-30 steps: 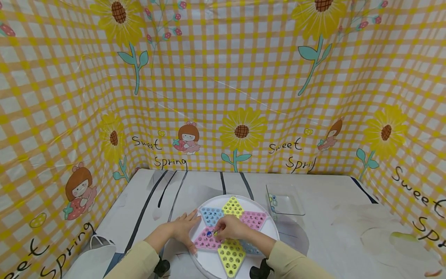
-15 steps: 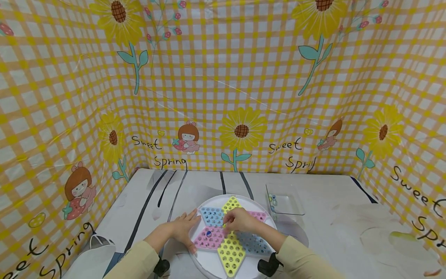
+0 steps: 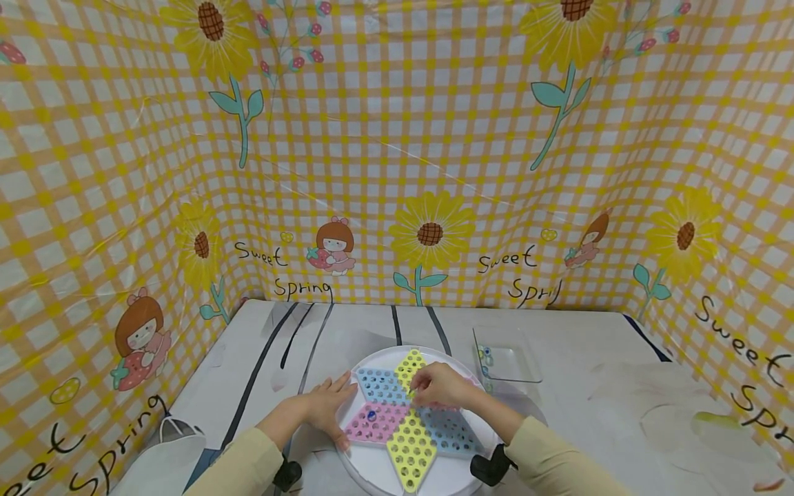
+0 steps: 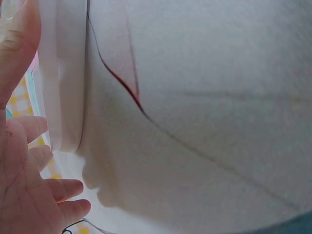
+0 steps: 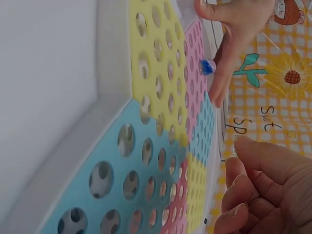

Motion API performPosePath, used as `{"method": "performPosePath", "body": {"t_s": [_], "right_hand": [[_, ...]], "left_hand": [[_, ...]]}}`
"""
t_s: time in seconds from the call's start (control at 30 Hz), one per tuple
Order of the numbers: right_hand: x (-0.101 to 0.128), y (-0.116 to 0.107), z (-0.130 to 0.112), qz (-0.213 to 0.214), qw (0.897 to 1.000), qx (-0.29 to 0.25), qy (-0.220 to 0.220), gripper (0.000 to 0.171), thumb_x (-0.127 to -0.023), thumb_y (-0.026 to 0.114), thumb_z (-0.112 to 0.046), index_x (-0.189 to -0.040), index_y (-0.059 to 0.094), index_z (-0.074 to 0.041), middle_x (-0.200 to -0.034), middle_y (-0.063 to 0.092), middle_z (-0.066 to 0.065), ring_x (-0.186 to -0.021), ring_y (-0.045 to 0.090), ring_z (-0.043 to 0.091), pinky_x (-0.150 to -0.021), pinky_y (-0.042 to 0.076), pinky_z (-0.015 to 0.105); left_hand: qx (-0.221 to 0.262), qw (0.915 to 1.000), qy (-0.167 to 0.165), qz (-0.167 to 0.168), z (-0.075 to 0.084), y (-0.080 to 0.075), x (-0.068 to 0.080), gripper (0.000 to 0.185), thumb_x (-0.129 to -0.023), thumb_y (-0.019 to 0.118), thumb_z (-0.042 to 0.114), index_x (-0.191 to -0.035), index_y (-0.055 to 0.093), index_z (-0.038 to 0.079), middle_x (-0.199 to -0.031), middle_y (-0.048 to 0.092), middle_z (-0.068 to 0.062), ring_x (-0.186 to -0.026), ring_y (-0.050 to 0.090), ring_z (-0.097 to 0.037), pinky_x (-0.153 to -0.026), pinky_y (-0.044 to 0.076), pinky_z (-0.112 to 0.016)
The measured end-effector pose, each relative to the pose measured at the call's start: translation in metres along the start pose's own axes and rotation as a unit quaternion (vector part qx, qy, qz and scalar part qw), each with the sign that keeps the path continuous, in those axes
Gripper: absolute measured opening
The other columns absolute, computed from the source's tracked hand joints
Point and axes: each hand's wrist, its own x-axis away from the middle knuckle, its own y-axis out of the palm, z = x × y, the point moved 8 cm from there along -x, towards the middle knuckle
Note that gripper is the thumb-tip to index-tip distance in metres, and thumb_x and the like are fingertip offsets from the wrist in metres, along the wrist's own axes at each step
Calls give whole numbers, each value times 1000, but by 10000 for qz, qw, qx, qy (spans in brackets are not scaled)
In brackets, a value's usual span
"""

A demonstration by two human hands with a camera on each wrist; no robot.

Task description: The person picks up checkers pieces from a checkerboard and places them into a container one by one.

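Note:
A round white Chinese checkers board [image 3: 372, 468] with pink, yellow and blue perforated sections lies on the table. My left hand [image 3: 324, 408] rests along its left rim, fingers spread; in the left wrist view those fingers [image 4: 63, 190] look straight and hold nothing. Over the board's centre, my right hand [image 3: 439, 386] pinches a small yellow-green marble [image 3: 411, 395] at its fingertips. In the right wrist view the right hand's thumb and fingers [image 5: 268, 187] are curled together, and the marble is hidden. A blue marble [image 3: 371, 416] sits in the pink section near my left hand.
A clear rectangular box [image 3: 511, 380] stands behind the board to the right, with several marbles [image 3: 486, 357] along its left side. A white object with a loop handle [image 3: 164, 458] lies at the table's left front. Checked cloth [image 3: 372, 172] walls enclose the table.
My right hand has moved from beside the blue marble toward the back right, over the board's centre, with the yellow-green marble at its fingertips. My left hand has stayed in place.

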Motion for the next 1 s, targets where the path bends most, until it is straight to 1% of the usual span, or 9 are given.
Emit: {"method": "performPosePath", "body": {"t_s": [0.13,0.23,0.47,0.77,1.0], "right_hand": [[1,-6,3,101,9998,195,-6,12,-71,74,-6,-79,65,-5,-65,54,-5,-59,44,6,-52,38,18],[1,-11,5,188,9994,296,-20,11,-71,73,-6,-79,66,-5,-64,54,-5,-59,44,6,-52,37,18],[2,-18,10,167,9999,39,-11,11,-71,70,-1,-81,66,-1,-65,53,-4,-60,44,7,-50,36,17],[8,-33,16,282,9995,117,86,12,-73,68,-1,-84,65,0,-67,52,-3,-63,44,11,-52,38,21],[13,-44,20,244,9997,7,-10,11,-75,67,-4,-86,64,0,-68,52,-3,-61,43,10,-51,37,19]], "left_hand": [[13,10000,-6,-17,0,0,-1,104,-61,82,38,-143,28,6,-153,11,-15,-134,13,-48,-108,18,-56],[21,10000,-18,-40,-1,1,-1,104,-62,82,38,-144,27,6,-153,11,-15,-134,13,-48,-108,18,-56],[0,10000,-9,-9,-2,1,-2,103,-62,82,38,-143,28,6,-153,11,-15,-134,14,-48,-108,18,-57],[8,10000,-26,10,-1,1,-1,103,-61,83,37,-143,28,6,-153,11,-15,-134,14,-48,-108,18,-57],[-11,10000,-35,10,-1,0,0,103,-61,83,37,-143,29,6,-153,12,-15,-134,15,-48,-107,19,-58]]}}
